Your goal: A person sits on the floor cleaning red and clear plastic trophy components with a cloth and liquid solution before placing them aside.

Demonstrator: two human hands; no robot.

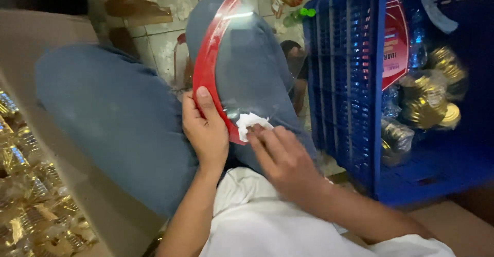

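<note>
Nearest the camera, the right hand [285, 159] presses its fingertips down on a small white wad of tissue [250, 123], pinning it against the lower corner of a clear plastic sheet [247, 56] with a red curved border; its grip is flat and pressed together, not pinching. Just left of that grip, the left hand [206, 128] clamps the red edge between thumb and fingers, holding the sheet against the person's blue-trousered knee. The sheet is flimsy and bowed, so hard rubbing could well crease it or pull it out of the left grip, and the wad looks small enough to slip from under the fingertips. Left of and below the hands, a cardboard box [92, 185] holds gold-wrapped packs. Farther off, right of the grip, a blue plastic crate [355, 107] holds gold-coloured lids or caps in clear bags and another red-edged sheet.
</note>
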